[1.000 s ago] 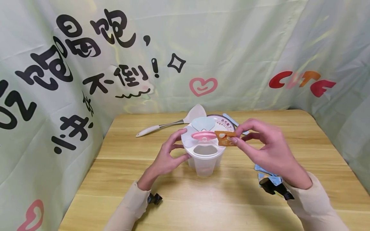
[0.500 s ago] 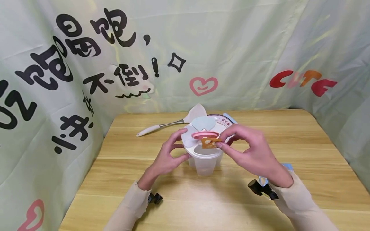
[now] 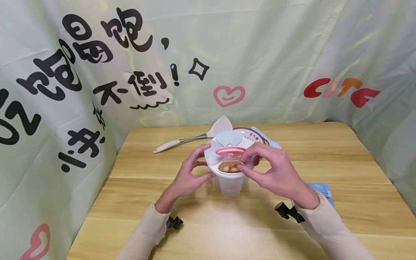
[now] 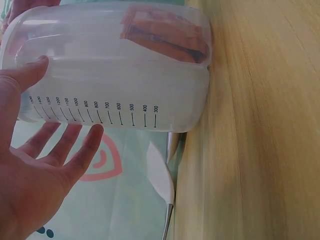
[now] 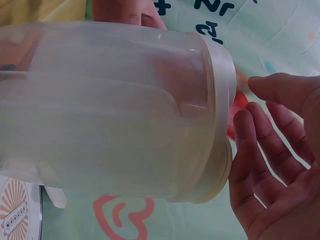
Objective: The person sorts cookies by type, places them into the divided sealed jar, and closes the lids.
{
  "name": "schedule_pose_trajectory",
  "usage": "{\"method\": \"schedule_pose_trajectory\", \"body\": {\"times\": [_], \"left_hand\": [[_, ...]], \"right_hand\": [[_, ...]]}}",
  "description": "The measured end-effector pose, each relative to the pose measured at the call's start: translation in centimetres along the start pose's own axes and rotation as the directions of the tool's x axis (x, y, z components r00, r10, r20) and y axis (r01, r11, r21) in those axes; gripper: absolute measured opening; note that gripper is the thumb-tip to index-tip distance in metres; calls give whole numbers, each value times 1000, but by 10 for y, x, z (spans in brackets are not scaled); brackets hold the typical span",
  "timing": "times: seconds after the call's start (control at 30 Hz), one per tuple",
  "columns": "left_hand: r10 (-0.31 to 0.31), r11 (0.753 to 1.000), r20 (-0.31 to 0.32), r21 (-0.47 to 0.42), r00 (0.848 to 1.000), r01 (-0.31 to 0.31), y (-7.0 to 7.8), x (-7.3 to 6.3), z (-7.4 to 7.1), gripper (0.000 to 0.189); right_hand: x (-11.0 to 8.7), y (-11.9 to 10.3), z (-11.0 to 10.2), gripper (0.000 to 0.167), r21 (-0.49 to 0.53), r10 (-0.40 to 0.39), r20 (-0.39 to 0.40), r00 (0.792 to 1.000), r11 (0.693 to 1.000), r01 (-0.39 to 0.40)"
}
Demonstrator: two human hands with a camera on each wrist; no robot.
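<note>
A clear plastic storage container (image 3: 231,186) with a white lid stands upright on the table. Its pink flap (image 3: 230,151) is raised above an opening. My left hand (image 3: 186,178) holds the container's left side, thumb in front and fingers behind. At the opening, my right hand (image 3: 274,164) pinches the edge of a small orange packet (image 3: 229,167), most of which sits in the hole. Through the wall in the right wrist view, the packet (image 5: 182,82) shows just under the lid. Orange packets (image 4: 165,35) lie at the container's bottom in the left wrist view.
Behind the container are a white spatula (image 3: 195,137), a printed plate (image 3: 251,135) and a light blue utensil (image 3: 273,143). Blue packets (image 3: 320,188) lie partly behind the right wrist. A printed curtain (image 3: 266,54) borders the wooden table (image 3: 136,209).
My right hand has moved left and down, bringing the orange packet from beside the lid into the opening. The left hand has kept its hold on the container.
</note>
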State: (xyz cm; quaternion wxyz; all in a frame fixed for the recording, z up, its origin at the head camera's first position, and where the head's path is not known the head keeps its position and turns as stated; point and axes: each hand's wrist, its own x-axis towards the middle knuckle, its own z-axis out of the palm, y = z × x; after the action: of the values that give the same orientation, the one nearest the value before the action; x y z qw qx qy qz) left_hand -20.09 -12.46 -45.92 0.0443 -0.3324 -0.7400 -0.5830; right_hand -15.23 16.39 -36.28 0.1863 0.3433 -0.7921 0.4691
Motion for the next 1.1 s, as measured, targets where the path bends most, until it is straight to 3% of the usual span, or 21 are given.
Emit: {"method": "schedule_pose_trajectory", "body": {"times": [0.63,0.97,1.1], "left_hand": [[5,1000,-3,-6,1000,-5,-1,1,0,86],[2,1000,-2,-6,1000,-2,0,1,0,87],[1,1000,-1,-5,1000,-1,0,1,0,87]], "right_hand": [[-7,7,-4,39,55,-81,-40,996,995,83],[-10,14,-10,37,27,-57,-74,996,998,59],[-10,18,-13,35,19,-13,-84,996,1000,15]]}}
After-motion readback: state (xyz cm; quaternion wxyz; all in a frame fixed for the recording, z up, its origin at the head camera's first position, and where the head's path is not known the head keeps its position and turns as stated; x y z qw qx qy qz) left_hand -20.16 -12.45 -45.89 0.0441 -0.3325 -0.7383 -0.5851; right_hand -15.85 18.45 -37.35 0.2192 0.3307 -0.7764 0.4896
